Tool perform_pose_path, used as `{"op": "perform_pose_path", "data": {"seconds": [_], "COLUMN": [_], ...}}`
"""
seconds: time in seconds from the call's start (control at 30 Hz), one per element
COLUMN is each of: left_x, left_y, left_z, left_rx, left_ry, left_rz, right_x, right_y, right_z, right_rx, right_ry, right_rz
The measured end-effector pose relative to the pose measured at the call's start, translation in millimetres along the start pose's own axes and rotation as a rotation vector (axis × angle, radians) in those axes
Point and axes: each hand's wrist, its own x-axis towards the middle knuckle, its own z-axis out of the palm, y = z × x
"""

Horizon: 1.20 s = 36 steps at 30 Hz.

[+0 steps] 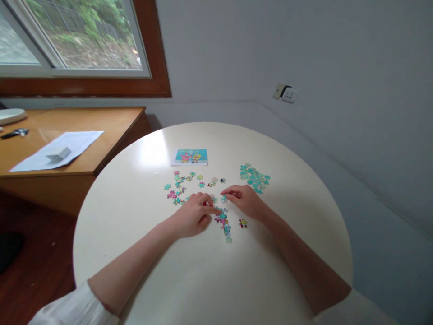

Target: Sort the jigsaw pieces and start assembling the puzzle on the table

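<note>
My left hand (196, 215) rests on the table with its index finger stretched out onto a partly joined strip of jigsaw puzzle (222, 217); the other fingers are loosely bent and hold nothing visible. My right hand (246, 199) is just beyond the strip on the right, thumb and index finger closed at a small teal puzzle piece (223, 198). Another teal piece (215, 199) lies between the two hands. Right of the strip, below my right hand, sits a loose yellow and red piece (242, 223).
Loose colourful pieces (176, 195) are scattered left of centre. A pile of teal pieces (255, 178) lies at the right. Behind them is a picture card (191, 156) on the round white table (135, 266). A wooden desk (81, 160) with paper stands left.
</note>
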Motion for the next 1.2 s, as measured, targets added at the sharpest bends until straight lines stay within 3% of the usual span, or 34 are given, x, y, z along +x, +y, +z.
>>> {"op": "perform_pose_path", "data": {"seconds": [0.37,0.67,1.03,1.2], "left_x": [-0.6,-0.3,0.1,0.3], "left_y": [-1.8,-0.8,-1.7,-0.8], "left_z": [1.6,0.8,1.9,0.5], "left_rx": [0.004,0.012,0.018,0.017], "left_ry": [0.011,0.008,0.018,0.019], "left_rz": [0.011,0.007,0.015,0.006], "right_x": [-0.6,-1.2,-0.2,-2.9], "right_y": [-4.5,-2.0,-0.3,-5.5], "right_z": [-0.9,-1.2,-1.1,-2.4], "right_rx": [0.188,0.008,0.215,0.146], "right_ry": [0.005,0.004,-0.009,-0.018], "right_rz": [0.127,0.032,0.107,0.098]}}
